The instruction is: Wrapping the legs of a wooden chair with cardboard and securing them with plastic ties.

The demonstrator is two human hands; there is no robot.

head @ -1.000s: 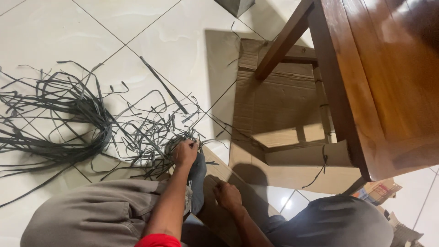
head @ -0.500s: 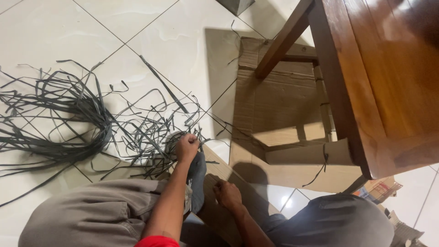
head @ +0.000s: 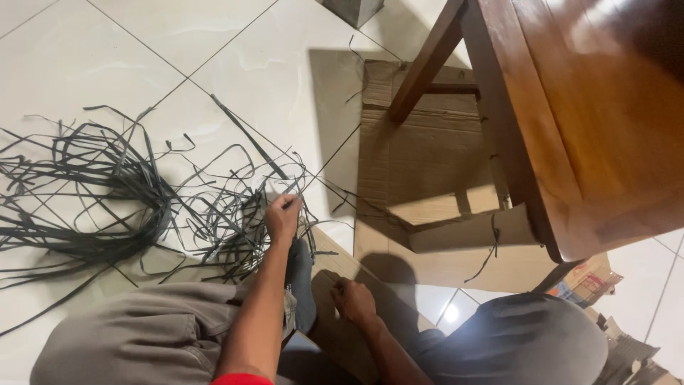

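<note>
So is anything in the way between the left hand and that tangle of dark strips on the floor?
Nothing visible: the left hand is already in the tangle of dark grey flat strips on the white tiled floor, gripping something pale.

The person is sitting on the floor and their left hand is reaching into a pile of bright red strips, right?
Not quite. The strips are dark grey, not bright red, as the head view shows. The rest holds: the seated person's left hand reaches into that tangle on the white tiled floor.
</note>
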